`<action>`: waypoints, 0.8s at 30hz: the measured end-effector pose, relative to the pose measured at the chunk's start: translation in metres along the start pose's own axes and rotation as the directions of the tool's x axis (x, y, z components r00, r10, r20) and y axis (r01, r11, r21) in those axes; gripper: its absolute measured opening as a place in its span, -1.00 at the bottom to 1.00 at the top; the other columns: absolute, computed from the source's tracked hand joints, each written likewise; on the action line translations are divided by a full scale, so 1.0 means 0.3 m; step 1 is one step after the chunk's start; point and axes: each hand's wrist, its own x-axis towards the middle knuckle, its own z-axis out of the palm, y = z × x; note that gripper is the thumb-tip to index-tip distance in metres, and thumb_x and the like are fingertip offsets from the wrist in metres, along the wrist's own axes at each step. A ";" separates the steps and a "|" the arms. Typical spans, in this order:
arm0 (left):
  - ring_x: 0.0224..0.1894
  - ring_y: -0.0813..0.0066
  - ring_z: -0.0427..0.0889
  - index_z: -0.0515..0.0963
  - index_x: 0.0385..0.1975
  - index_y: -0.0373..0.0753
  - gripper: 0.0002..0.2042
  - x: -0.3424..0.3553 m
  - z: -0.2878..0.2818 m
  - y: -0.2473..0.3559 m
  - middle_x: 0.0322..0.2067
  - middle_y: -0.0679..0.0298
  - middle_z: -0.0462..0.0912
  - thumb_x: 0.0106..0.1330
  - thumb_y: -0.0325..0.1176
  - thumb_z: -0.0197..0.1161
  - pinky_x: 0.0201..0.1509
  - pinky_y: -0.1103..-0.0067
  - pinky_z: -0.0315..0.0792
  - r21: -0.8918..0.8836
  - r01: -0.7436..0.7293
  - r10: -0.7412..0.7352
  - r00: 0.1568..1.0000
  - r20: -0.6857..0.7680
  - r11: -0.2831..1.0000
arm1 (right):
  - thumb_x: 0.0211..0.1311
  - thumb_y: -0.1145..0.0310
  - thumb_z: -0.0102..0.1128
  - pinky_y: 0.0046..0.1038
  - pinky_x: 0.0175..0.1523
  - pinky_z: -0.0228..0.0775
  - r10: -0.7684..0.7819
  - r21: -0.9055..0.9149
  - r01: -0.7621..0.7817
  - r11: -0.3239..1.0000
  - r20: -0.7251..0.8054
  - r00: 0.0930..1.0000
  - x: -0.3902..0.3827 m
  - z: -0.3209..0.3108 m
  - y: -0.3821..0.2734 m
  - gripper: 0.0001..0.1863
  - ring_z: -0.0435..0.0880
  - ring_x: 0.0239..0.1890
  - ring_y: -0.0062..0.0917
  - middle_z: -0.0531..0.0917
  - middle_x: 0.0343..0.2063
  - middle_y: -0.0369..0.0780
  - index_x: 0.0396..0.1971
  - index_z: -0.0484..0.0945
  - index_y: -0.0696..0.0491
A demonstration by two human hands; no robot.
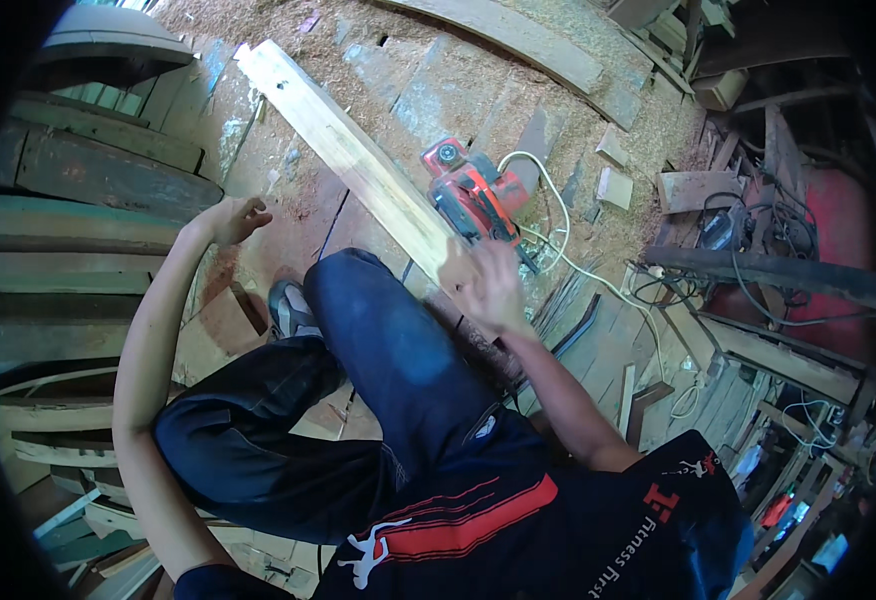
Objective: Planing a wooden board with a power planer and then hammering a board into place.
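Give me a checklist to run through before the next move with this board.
1. Left hand unloaded: ok, it holds nothing, raised left of the board.
2. Right hand firmly on the board: cannot tell; it is blurred at the near end.
3. Red power tool within reach: ok, beside the board's right side, near the right hand.
4. Tool switched off: cannot tell; no switch position is readable.
5. Pale cable off the board: ok, it loops away to the right.
6. Floor swept: not ok, wood shavings are scattered over it.
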 end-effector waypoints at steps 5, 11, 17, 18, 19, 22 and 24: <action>-0.01 0.05 0.57 0.47 -0.01 -0.34 -0.54 -0.002 0.019 -0.032 -0.13 -0.07 0.61 0.36 -0.03 0.03 0.07 0.36 0.43 0.030 -0.012 0.012 1.000 0.000 0.999 | -0.02 0.17 0.25 -0.07 0.14 0.28 0.381 -0.317 -0.387 0.866 -0.083 0.921 0.203 -0.074 0.082 -0.31 0.38 0.05 0.13 0.37 0.05 0.11 0.10 0.32 0.22; -0.01 0.05 0.57 0.47 -0.04 -0.36 -0.56 -0.015 0.012 -0.027 -0.14 -0.08 0.61 0.37 -0.05 0.03 0.06 0.36 0.43 0.005 -0.019 0.019 1.000 -0.016 1.000 | -0.05 -0.07 0.28 -0.17 -0.02 0.41 0.555 -0.149 -0.539 0.829 0.103 0.825 0.357 -0.002 0.248 -0.36 0.60 -0.09 -0.10 0.62 -0.21 0.03 -0.09 0.53 0.15; -0.01 0.06 0.58 0.46 -0.01 -0.36 -0.56 -0.041 0.027 -0.031 -0.13 -0.07 0.61 0.37 -0.07 0.02 0.06 0.37 0.43 0.004 -0.021 0.021 1.000 -0.007 1.000 | 0.03 0.01 0.29 -0.34 -0.35 0.48 0.642 0.113 -0.682 0.722 0.256 0.723 0.406 0.009 0.269 -0.56 0.66 -0.52 -0.38 0.66 -0.53 -0.10 -0.36 0.63 0.15; 0.00 0.07 0.57 0.45 0.00 -0.36 -0.57 -0.050 0.032 -0.032 -0.12 -0.07 0.61 0.38 -0.09 0.02 0.06 0.37 0.43 -0.011 0.003 -0.003 1.000 0.007 1.000 | 0.06 0.10 0.30 -0.42 -0.46 0.46 0.637 0.258 -0.733 0.629 0.370 0.676 0.411 0.003 0.254 -0.63 0.63 -0.61 -0.49 0.66 -0.56 -0.14 -0.36 0.63 0.14; 0.00 0.07 0.57 0.45 0.00 -0.36 -0.57 -0.049 0.034 -0.035 -0.12 -0.07 0.61 0.38 -0.09 0.02 0.06 0.37 0.43 -0.012 0.003 -0.002 1.000 0.004 1.000 | 0.08 0.25 0.30 -0.55 -0.63 0.33 0.611 0.286 -0.706 0.648 0.359 0.706 0.413 0.007 0.260 -0.75 0.51 -0.74 -0.65 0.60 -0.66 -0.25 -0.38 0.62 0.13; -0.01 0.06 0.57 0.46 -0.02 -0.37 -0.57 -0.050 0.038 -0.034 -0.13 -0.07 0.61 0.37 -0.09 0.02 0.06 0.36 0.43 -0.002 -0.006 0.006 1.000 -0.009 1.000 | 0.08 0.24 0.30 -0.54 -0.66 0.31 0.620 0.404 -0.757 0.514 0.434 0.653 0.415 -0.004 0.274 -0.75 0.50 -0.76 -0.62 0.54 -0.72 -0.29 -0.41 0.61 0.14; -0.01 0.06 0.58 0.47 -0.03 -0.37 -0.58 -0.055 0.036 -0.024 -0.14 -0.07 0.61 0.37 -0.09 0.03 0.05 0.36 0.43 0.000 0.007 -0.007 1.000 0.010 1.000 | 0.08 0.24 0.30 -0.56 -0.70 0.27 0.632 0.392 -0.766 0.511 0.433 0.643 0.417 -0.007 0.260 -0.76 0.48 -0.77 -0.63 0.49 -0.76 -0.33 -0.42 0.61 0.13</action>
